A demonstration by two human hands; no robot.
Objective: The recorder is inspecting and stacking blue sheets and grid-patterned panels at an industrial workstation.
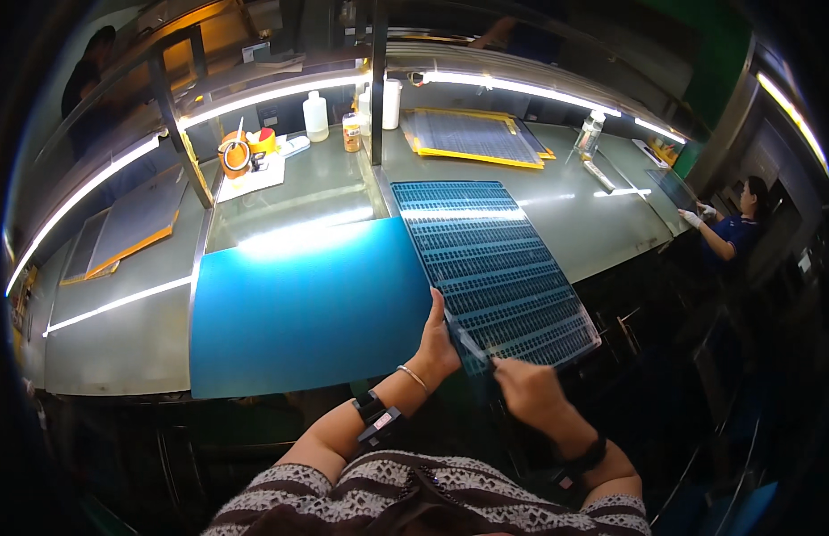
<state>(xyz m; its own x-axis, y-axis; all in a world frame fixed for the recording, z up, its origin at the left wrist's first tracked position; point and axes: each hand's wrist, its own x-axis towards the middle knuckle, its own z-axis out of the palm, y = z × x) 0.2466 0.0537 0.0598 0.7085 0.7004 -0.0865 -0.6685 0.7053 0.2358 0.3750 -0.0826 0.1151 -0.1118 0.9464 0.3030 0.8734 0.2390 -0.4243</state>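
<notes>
A dark blue-green patterned panel with rows of small repeated shapes is tilted off the bench's front edge. My left hand grips its lower left edge, thumb up along the side and the other fingers hidden beneath. At the lower left corner, my right hand is closed, slightly blurred, around the dark end of a thin pale blade-like tool. That tool lies against or just over the panel's corner; contact is not clear. Left of the panel, a plain blue mat covers the bench.
Behind stand a white bottle, an orange tape dispenser and a small orange-labelled bottle. Yellow-edged sheets are stacked under the lamp. A metal post rises mid-bench. At far right a person in blue handles another sheet.
</notes>
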